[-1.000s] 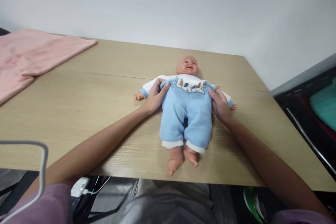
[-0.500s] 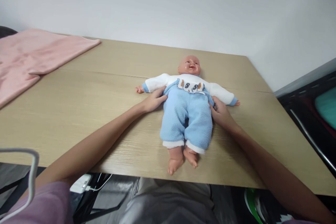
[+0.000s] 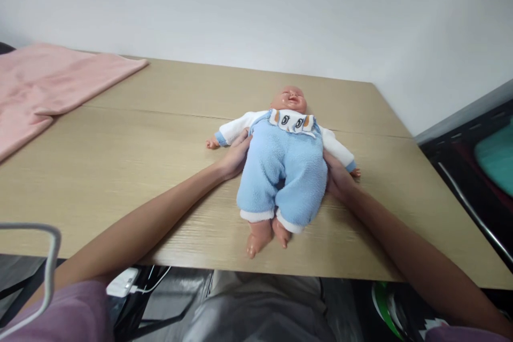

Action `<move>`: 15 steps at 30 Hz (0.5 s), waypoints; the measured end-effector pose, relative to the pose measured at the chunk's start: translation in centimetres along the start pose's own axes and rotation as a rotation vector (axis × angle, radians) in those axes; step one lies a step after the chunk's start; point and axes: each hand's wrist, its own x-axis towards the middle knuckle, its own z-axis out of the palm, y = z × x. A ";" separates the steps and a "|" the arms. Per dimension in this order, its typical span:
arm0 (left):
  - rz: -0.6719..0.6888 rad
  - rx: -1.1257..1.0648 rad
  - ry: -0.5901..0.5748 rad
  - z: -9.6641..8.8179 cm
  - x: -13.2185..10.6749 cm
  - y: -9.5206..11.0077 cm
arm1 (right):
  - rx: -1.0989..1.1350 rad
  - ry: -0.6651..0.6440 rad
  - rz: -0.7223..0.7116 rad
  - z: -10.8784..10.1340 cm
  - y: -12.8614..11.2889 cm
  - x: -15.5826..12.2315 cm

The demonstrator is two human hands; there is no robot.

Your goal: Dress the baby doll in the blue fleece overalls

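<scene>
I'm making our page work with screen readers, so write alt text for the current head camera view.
A doll in blue overalls and a white top lies face up on a table, with a person's left hand and right hand against its sides. A pink cloth lies at the picture's left edge.

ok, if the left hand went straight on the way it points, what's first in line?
The doll, at the side of its blue overalls. The left hand seems to touch it there, though depth at the contact is unclear.
</scene>
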 end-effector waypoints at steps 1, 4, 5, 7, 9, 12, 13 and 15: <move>-0.015 -0.007 -0.024 -0.2 0.0 0.1 | 0.051 -0.004 0.068 -0.1 -0.1 0.0; -0.062 -0.033 -0.114 -0.7 0.3 0.3 | 0.118 0.012 0.118 -0.3 -0.3 0.2; -0.073 -0.042 -0.139 -0.9 0.4 0.4 | 0.113 0.015 0.099 -0.4 -0.3 0.2; -0.089 -0.053 -0.178 -1.2 0.7 0.6 | 0.087 0.000 0.055 -0.5 -0.2 0.3; -0.092 -0.047 -0.202 -1.5 0.9 0.9 | 0.065 -0.038 0.017 -0.6 -0.2 0.5; -0.069 -0.030 -0.187 -1.8 1.1 1.4 | 0.086 -0.072 -0.009 -0.5 -0.4 0.6; -0.053 -0.029 -0.167 -1.8 1.1 1.5 | 0.107 -0.074 -0.007 -0.4 -0.5 0.6; -0.012 -0.032 -0.116 -1.9 1.2 1.7 | 0.163 -0.053 -0.004 -0.2 -0.7 0.5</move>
